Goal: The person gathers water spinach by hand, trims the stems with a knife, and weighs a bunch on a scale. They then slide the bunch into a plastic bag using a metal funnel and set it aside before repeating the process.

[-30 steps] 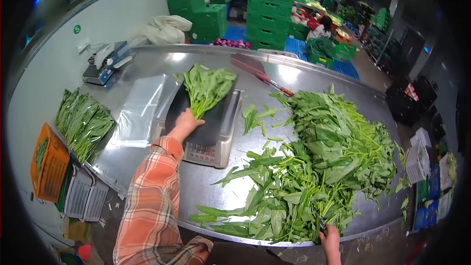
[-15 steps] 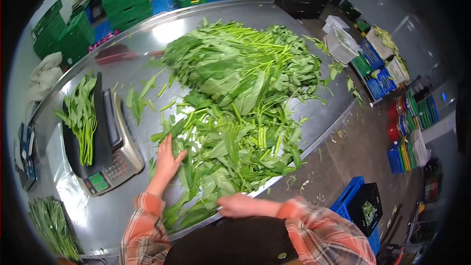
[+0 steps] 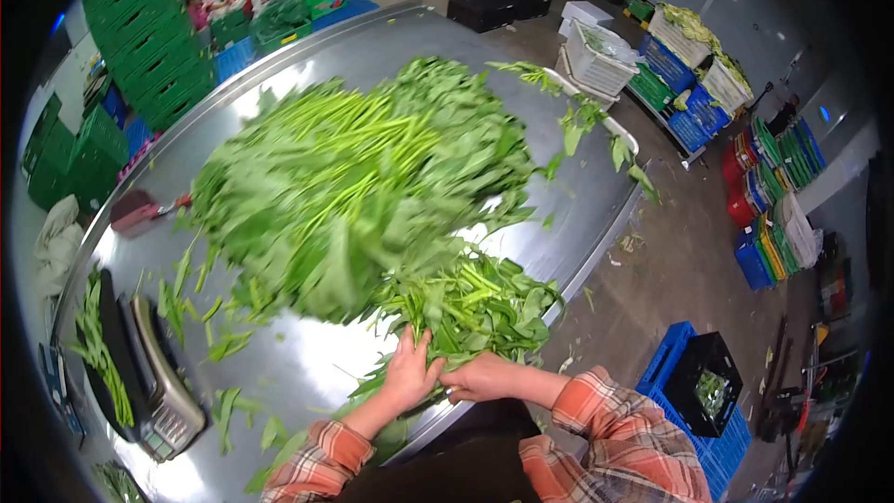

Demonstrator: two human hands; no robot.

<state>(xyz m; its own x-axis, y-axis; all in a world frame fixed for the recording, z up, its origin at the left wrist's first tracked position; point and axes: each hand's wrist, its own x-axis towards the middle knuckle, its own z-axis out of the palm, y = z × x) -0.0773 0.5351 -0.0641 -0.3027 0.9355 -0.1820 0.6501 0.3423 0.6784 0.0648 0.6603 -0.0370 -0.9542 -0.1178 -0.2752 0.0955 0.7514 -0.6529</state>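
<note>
A loose heap of cut leafy greens with hollow-looking stems (image 3: pixel 470 303) lies at the near edge of the metal table, right in front of me. My left hand (image 3: pixel 408 374) rests against its near side, fingers stretched up into the leaves and thumb out to the right. Just beside it, my right hand (image 3: pixel 486 378) is closed, its fingers curled by the table edge; what it holds, if anything, is hidden. Beyond them spreads a larger pile of long-stemmed greens (image 3: pixel 345 154), stems lying side by side.
A scale (image 3: pixel 168 410) with a bunch of greens (image 3: pixel 104 354) on its black tray stands at left. Behind it lies a red-handled scoop-like tool (image 3: pixel 140 211). Blue (image 3: pixel 675 363) and black crates (image 3: pixel 705 382) stand on the floor at right. Green crates (image 3: pixel 140 28) are stacked beyond the table.
My view has swung to the right. The loose heap is gathered smaller toward the right near edge, baring metal at its left. My left hand has come close beside my right.
</note>
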